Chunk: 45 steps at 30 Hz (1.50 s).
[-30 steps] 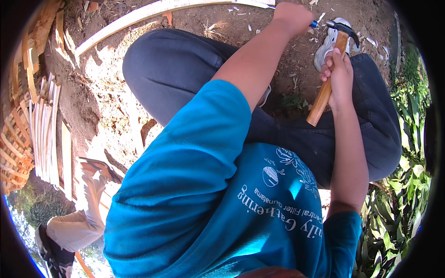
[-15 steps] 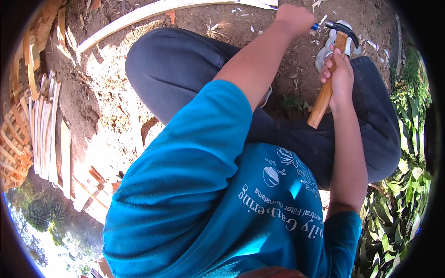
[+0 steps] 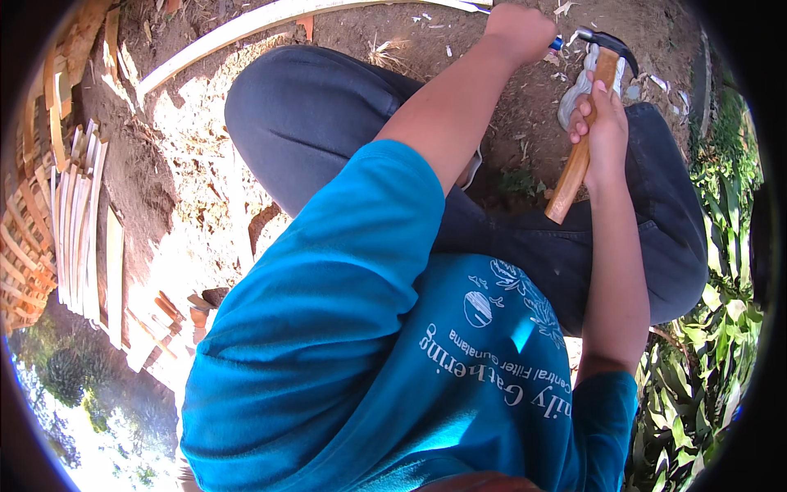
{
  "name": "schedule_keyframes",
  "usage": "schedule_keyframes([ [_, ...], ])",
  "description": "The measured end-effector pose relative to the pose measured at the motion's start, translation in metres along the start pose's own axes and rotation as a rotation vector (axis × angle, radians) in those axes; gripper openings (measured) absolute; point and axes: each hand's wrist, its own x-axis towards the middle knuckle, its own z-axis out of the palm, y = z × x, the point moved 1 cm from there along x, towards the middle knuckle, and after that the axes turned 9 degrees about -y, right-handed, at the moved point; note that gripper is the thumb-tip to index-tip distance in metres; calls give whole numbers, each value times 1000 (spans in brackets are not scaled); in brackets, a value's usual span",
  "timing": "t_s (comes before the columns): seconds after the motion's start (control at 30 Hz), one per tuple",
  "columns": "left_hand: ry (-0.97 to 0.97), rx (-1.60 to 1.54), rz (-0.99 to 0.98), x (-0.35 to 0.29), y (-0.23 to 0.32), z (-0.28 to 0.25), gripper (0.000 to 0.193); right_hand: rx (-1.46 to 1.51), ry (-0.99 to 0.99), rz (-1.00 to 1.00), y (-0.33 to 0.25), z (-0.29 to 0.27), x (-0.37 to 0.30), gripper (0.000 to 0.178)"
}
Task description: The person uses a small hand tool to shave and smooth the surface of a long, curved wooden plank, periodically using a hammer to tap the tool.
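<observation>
Person sits on bare ground, one hammer (image 3: 576, 164) in the right hand (image 3: 605, 131), use that as landmark. Right hand's fingers are wrapped round the wooden handle, thumb lying along it, grip about mid-handle; dark claw head points away from the body, handle end toward the lap. Left hand (image 3: 520, 37) is left of the hammer head, a closed fist; most fingertips hidden, but it's clenched round a blue-ended tool (image 3: 557, 43). Blue end pokes out on the side toward the hammer head, near it, gap visible between; thin metal tip shows on the other side, at the end of a curved pale wooden strip (image 3: 238, 28). Can't tell if tip touches the strip. Strip lies on the ground, far end well left of the hammer. White shoe (image 3: 570, 102) is behind the hammer, partly covered by it and the right hand. Dark trousers (image 3: 316, 115), legs folded, one knee left of the hammer, the other right of it. Teal shirt (image 3: 328, 271) below the hammer, toward the body. Pale chips scattered round the hammer head's side. Well left of the hammer: bundle of thin wooden slats (image 3: 75, 230), woven strips (image 3: 25, 266) beyond. Right of the hammer, lower down, leafy plants (image 3: 689, 394).
</observation>
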Motion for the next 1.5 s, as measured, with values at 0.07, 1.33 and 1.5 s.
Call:
schedule_keyframes([
  [0.07,33,29,14,-3,0,3,20,54,50,4,7,-4,1,34],
  [1.33,698,-1103,-95,-44,-132,-136,32,242,-114,-192,-53,-10,-9,33],
  [1.5,588,-966,22,-31,-72,-141,36,197,-112,-176,-53,-9,-11,30],
])
